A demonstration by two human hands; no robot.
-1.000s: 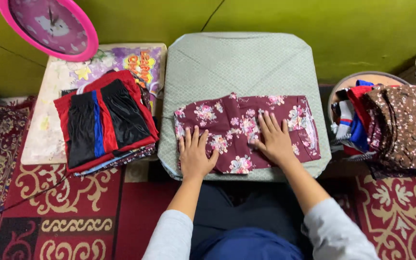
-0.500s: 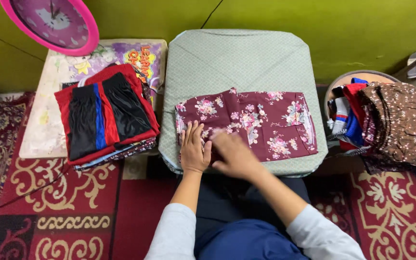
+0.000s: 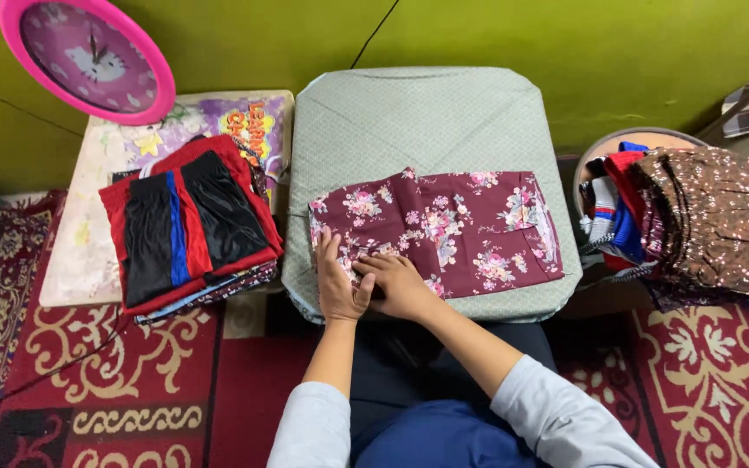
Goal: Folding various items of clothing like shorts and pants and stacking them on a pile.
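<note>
Closest to the camera are the person's grey sleeves and dark blue lap, with a red patterned rug (image 3: 132,381) on the floor to both sides. The left hand (image 3: 336,279) lies flat on the near left corner of the cloth (image 3: 444,232), its fingers straight and spread a little, pressing down and gripping nothing. The right hand (image 3: 402,284) has crossed over and sits just beside it, touching it, palm down on the same corner; its fingers are bent a bit over the edge, but it is too hard to tell if they pinch the cloth. The cloth is dark red with pink flowers. It lies on the grey-green padded worktop (image 3: 418,113), long side going left to right, so most of it stretches away to the right of both hands. The left hand is nearer the left end; the far right end has no hand near it. To the left, on a pale board with a bright picture and yellow letters at its top, sits a pile of folded clothes (image 3: 188,227), red and black with a blue stripe. To the right, a round basket (image 3: 643,139) holds a heap of loose clothes, brown with small flowers on top. Farthest back, a round pink clock (image 3: 88,54) leans on the green wall.
</note>
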